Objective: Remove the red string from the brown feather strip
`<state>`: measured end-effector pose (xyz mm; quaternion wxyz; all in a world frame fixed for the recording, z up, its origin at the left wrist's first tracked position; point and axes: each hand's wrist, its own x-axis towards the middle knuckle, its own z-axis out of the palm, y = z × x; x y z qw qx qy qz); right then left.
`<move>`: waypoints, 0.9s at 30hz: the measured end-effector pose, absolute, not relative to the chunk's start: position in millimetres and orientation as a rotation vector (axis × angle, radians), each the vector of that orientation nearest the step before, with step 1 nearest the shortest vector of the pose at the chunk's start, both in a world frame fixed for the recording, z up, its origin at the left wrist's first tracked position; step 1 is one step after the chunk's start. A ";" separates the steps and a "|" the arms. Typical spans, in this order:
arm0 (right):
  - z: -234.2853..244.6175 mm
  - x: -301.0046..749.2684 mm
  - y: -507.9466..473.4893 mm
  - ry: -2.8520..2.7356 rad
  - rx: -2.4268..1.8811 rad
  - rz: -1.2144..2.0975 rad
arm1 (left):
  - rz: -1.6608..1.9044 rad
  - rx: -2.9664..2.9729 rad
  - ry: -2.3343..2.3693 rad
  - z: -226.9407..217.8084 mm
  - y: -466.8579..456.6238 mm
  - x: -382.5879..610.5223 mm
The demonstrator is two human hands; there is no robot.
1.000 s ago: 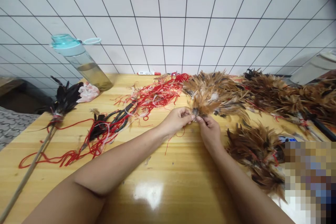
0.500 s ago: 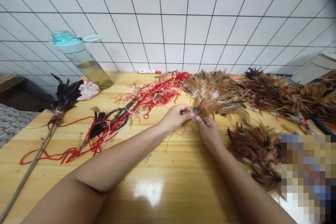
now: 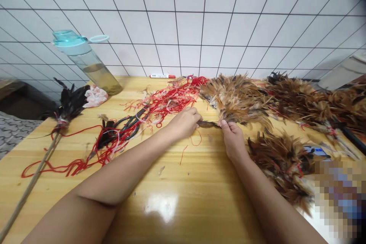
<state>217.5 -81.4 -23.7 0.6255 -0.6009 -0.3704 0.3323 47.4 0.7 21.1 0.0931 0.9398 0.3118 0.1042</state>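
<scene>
1. Head view shows our two hands over the wood table point(image 3: 166, 183), and we hold a dark feather strip point(image 3: 209, 124) between them.
2. Our left hand point(image 3: 187, 123) has its fingers curled in tight on the left end of the strip. We cannot see all of its fingertips, because the back of the hand hides some.
3. Our right hand point(image 3: 235, 137) pinches the right end, with its thumb and a finger close together.
4. The strip lies sideways, nearly flat, from one hand to the other. We cannot tell if it is one feather or a few.
5. Just behind the strip we see a big tan pile point(image 3: 240, 97) of feathers. More brown feathers point(image 3: 303, 101) lie to its right.
6. Near our right arm we have a brown bunch point(image 3: 281, 154) with a bit of red string on it.
7. Below our left hand, a thin red thread point(image 3: 196, 140) curls on the table.
8. Behind our left hand sits a messy heap of red string point(image 3: 177, 99). Black scissors point(image 3: 132, 126) lie at its left, beside some black feathers point(image 3: 106, 135).
9. Far to our left we see a stick point(image 3: 42, 171) with a black tuft point(image 3: 70, 101) tied on top.
10. A bottle point(image 3: 98, 70) and a red and white pen point(image 3: 162, 76) are near the wall point(image 3: 188, 26).
</scene>
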 end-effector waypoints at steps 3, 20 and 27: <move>-24.4 217.1 -81.7 -0.871 -1.381 0.739 | 0.290 2.920 0.885 17.9 -3.5 50.6; -26.0 215.3 -81.3 -0.978 -1.462 0.698 | 0.675 1.274 0.722 20.8 -16.6 67.3; -25.8 214.3 -80.5 -1.137 -1.451 0.703 | 0.697 1.438 0.715 17.0 -22.3 72.2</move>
